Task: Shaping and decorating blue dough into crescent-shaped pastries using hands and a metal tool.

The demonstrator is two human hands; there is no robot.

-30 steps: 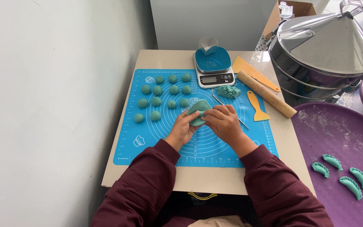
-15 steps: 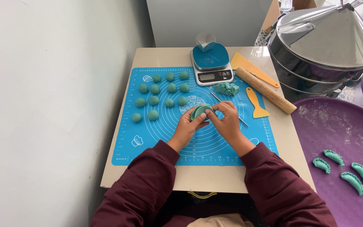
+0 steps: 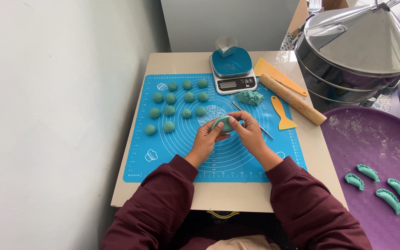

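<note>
Teal dough piece (image 3: 223, 123), folded over and held just above the middle of the blue silicone mat (image 3: 181, 153), pinched between both hands. Left hand (image 3: 208, 141) cupped beneath, fingers curled closed around its lower side; right hand (image 3: 247, 132) closed on its right end, thumb and forefinger pressed to the seam. Judged to be mid-shaping: edge being sealed, fold by fold. Next pinch calls for a light, even grip further along the rim, without tearing the thin dough.

Rows of teal dough balls (image 3: 177, 105) just left of the hands; spare dough lump (image 3: 249, 97), thin metal rod (image 3: 252, 119), yellow scraper (image 3: 281, 112) and wooden rolling pin (image 3: 291, 98) close on the right. Open mat toward the near edge. Finished crescent dumplings (image 3: 378, 185) on the purple tray (image 3: 348, 134), well apart to the right.
</note>
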